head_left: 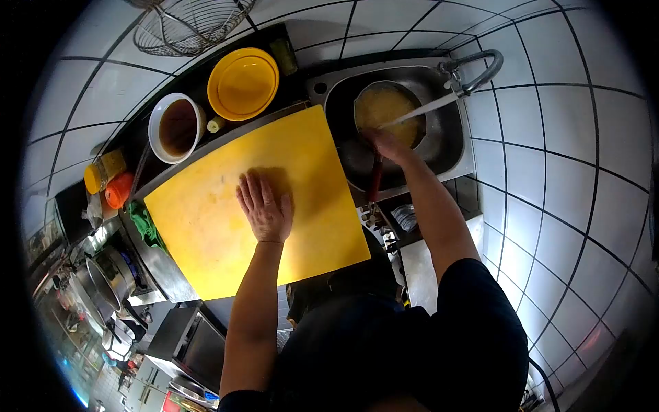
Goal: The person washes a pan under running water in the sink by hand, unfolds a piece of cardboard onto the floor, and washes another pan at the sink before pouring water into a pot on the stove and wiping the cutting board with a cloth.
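Observation:
My left hand [264,213] lies flat on a large yellow cutting board [206,240], fingers stretched out, with nothing in it. Over at the sink [439,154], my right hand [389,143] is closed at the near rim of a round pan, around the base of its reddish-brown handle [375,180]; part of the fingers is hidden. Cloudy yellowish liquid [381,106] fills the pan. A stream of water [432,105] runs into it from the metal tap [491,72].
Behind the board stand a white bowl of dark liquid [178,128] and yellow bowls [244,82]. A green cloth [144,225], an orange-red container [119,190] and a yellow-lidded jar [105,172] are at the left. A wire strainer [189,27] hangs above. White tiled walls border the sink.

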A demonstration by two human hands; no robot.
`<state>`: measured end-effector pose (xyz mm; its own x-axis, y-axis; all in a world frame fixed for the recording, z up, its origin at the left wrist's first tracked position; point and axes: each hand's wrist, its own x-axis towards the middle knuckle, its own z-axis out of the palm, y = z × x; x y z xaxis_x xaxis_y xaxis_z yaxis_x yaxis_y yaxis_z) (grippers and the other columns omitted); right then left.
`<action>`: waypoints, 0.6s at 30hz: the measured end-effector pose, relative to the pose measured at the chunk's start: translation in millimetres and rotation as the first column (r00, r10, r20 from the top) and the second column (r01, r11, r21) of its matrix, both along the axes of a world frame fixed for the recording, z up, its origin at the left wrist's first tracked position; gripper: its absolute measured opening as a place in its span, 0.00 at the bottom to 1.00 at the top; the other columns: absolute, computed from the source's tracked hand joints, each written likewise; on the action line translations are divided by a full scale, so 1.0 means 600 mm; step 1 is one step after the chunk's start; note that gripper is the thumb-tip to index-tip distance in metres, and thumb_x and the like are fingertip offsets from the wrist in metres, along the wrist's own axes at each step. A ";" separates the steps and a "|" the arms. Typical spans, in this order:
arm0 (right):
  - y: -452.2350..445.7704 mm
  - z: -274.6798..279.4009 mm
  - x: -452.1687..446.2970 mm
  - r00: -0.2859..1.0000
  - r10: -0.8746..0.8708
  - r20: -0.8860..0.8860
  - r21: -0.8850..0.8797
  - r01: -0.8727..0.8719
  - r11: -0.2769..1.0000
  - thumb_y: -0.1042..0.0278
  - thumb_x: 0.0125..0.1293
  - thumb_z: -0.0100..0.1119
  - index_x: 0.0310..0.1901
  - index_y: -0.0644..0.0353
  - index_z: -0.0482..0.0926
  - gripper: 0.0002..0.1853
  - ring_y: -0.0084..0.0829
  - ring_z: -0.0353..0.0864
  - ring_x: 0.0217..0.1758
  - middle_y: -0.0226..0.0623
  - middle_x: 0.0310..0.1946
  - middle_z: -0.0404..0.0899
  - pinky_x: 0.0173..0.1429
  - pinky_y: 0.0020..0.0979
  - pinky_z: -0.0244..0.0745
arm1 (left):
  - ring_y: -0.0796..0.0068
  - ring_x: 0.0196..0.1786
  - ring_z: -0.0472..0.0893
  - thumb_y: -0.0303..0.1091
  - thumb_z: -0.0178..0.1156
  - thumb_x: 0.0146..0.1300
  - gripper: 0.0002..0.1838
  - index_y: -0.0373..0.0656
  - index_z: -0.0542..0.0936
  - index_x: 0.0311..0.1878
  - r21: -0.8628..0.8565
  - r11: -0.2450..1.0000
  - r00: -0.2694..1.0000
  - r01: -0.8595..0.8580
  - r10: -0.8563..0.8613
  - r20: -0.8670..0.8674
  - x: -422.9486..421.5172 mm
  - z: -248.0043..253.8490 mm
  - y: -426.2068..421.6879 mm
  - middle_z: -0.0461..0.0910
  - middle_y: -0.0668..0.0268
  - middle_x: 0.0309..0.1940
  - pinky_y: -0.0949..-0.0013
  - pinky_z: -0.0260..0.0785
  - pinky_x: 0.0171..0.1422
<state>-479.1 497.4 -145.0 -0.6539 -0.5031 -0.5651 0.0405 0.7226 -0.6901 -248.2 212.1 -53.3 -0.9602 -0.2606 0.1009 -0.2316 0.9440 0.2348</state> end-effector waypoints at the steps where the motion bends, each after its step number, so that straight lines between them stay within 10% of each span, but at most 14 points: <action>1: 0.015 -0.018 -0.002 0.996 0.005 0.092 0.001 -0.005 1.000 0.54 0.77 0.44 0.58 0.58 0.78 0.21 0.50 0.77 0.62 0.50 0.59 0.79 0.62 0.43 0.70 | 0.40 0.80 0.49 0.47 0.56 0.65 0.38 0.33 0.62 0.72 -0.010 1.000 1.000 0.005 -0.005 -0.005 0.002 -0.004 -0.002 0.54 0.43 0.76 0.40 0.37 0.82; 3: 0.049 -0.059 -0.018 0.963 0.016 0.270 0.000 -0.017 1.000 0.57 0.77 0.42 0.59 0.58 0.78 0.20 0.51 0.77 0.62 0.51 0.59 0.79 0.64 0.43 0.70 | 0.40 0.80 0.49 0.48 0.56 0.65 0.38 0.33 0.63 0.72 -0.017 1.000 1.000 0.009 -0.009 -0.011 0.003 -0.005 -0.001 0.54 0.43 0.77 0.40 0.37 0.82; 9: 0.094 -0.015 -0.086 0.961 0.272 0.058 0.504 -0.263 0.823 0.62 0.75 0.51 0.62 0.60 0.77 0.19 0.41 0.78 0.62 0.47 0.57 0.80 0.65 0.43 0.71 | 0.40 0.80 0.50 0.49 0.54 0.67 0.37 0.33 0.63 0.73 -0.025 1.000 1.000 0.011 -0.012 -0.022 0.000 -0.005 0.001 0.54 0.43 0.77 0.40 0.37 0.82; 13: 0.108 -0.023 -0.109 0.971 -0.026 -0.239 0.289 0.097 0.952 0.68 0.71 0.55 0.62 0.60 0.76 0.20 0.45 0.79 0.61 0.48 0.58 0.80 0.67 0.43 0.73 | 0.39 0.80 0.50 0.49 0.52 0.68 0.37 0.33 0.62 0.73 -0.025 0.999 0.998 0.029 -0.031 -0.056 0.003 -0.010 -0.001 0.54 0.42 0.77 0.40 0.37 0.82; 15: 0.084 0.026 -0.137 0.933 -0.351 0.077 0.331 0.308 0.892 0.71 0.69 0.55 0.62 0.61 0.76 0.20 0.45 0.80 0.59 0.48 0.59 0.79 0.65 0.43 0.75 | 0.39 0.80 0.50 0.50 0.52 0.69 0.37 0.33 0.62 0.73 -0.024 0.999 0.998 0.031 -0.033 -0.052 0.004 -0.012 -0.003 0.54 0.42 0.77 0.39 0.37 0.82; 18: 0.078 -0.031 -0.159 0.902 -0.418 0.106 0.311 0.369 0.876 0.67 0.72 0.52 0.63 0.61 0.76 0.20 0.42 0.79 0.60 0.45 0.59 0.79 0.64 0.41 0.74 | 0.39 0.79 0.50 0.50 0.51 0.69 0.37 0.33 0.61 0.73 -0.033 0.999 0.999 0.027 -0.028 -0.028 0.004 -0.011 -0.003 0.54 0.42 0.77 0.39 0.38 0.82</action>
